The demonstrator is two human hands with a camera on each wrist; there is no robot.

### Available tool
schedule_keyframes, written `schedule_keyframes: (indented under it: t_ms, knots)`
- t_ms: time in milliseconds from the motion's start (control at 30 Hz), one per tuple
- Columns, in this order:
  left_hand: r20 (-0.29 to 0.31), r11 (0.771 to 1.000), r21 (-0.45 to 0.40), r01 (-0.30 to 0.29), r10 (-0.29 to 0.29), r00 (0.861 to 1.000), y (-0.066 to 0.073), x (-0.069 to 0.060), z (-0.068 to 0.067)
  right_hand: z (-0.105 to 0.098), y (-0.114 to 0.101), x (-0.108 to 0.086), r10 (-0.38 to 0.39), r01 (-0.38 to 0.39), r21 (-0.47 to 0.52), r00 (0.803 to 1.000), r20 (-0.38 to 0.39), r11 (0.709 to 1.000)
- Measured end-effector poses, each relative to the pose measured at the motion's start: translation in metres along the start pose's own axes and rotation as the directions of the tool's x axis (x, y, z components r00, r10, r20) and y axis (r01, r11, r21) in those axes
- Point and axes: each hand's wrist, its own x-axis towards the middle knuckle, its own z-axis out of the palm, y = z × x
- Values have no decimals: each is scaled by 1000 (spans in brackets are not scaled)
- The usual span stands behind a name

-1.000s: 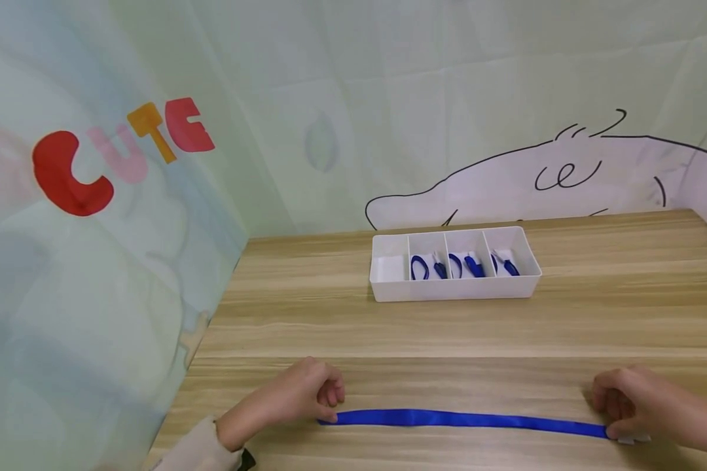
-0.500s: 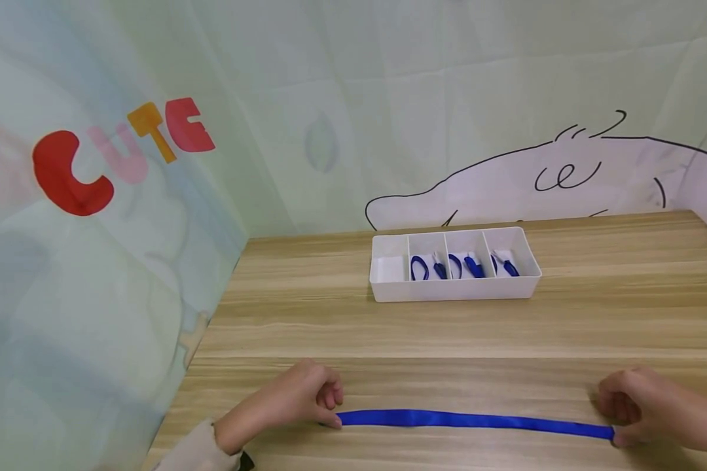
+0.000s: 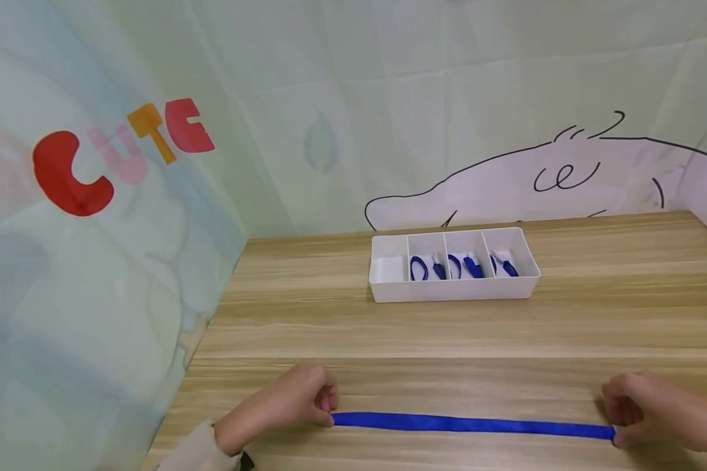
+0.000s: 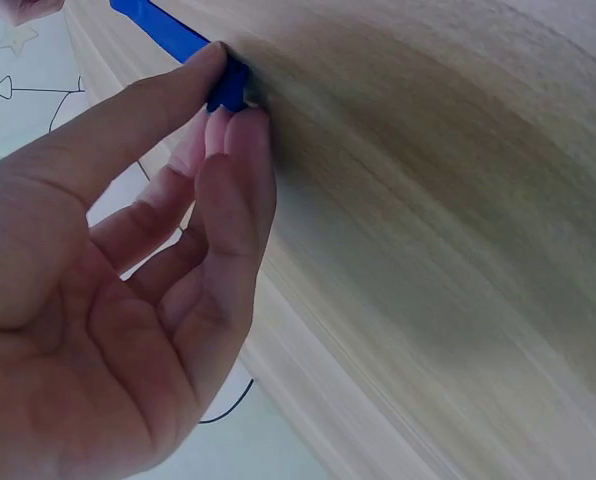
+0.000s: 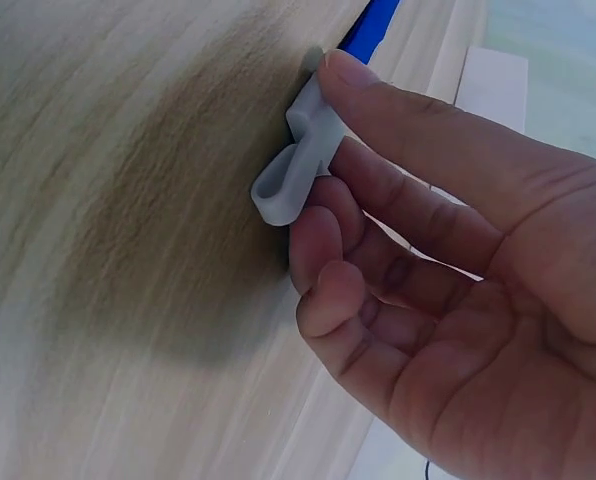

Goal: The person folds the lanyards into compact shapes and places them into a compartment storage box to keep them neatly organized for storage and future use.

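A blue lanyard point(image 3: 471, 424) stretches nearly straight from side to side, low over the wooden table. Its left end is pinched between thumb and fingertips of my left hand point(image 3: 303, 396); in the left wrist view the blue strap point(image 4: 173, 35) ends in a bunched fold at those fingertips. My right hand point(image 3: 654, 405) pinches the other end, where a pale grey plastic hook clip point(image 5: 288, 180) is attached. In the right wrist view the clip's curved hook sticks out past the thumb, and part of the clip is hidden by the fingers.
Toward the back of the wooden table point(image 3: 306, 314) stands a white divided tray point(image 3: 453, 291). Its leftmost compartment holds nothing visible; the others hold blue looped straps and blue pieces point(image 3: 473, 266). A printed cloth backdrop point(image 3: 342, 98) rises behind and at the left.
The lanyard has become straighter between my hands. My right hand has shifted slightly right and now covers the clip in the head view; my left hand has moved slightly left. The tray stays put.
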Motion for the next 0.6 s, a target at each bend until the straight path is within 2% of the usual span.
schedule_keyframes:
  t_ms: [233,300,533,600]
  knots:
    - [-11,1000,1,10,-10,1000,1,-3,0,-3,-2,1,125,-129,39,988,92,991]
    - [-14,1000,7,10,-10,1000,2,-4,0,-2,-2,0,111,-115,37,990,84,993]
    - [-12,999,37,3,-2,1000,2,-6,0,-3,-4,1,234,-245,68,962,138,967]
    - [-11,999,50,4,-3,1000,2,-6,0,-3,-4,1,232,-243,71,963,135,967]
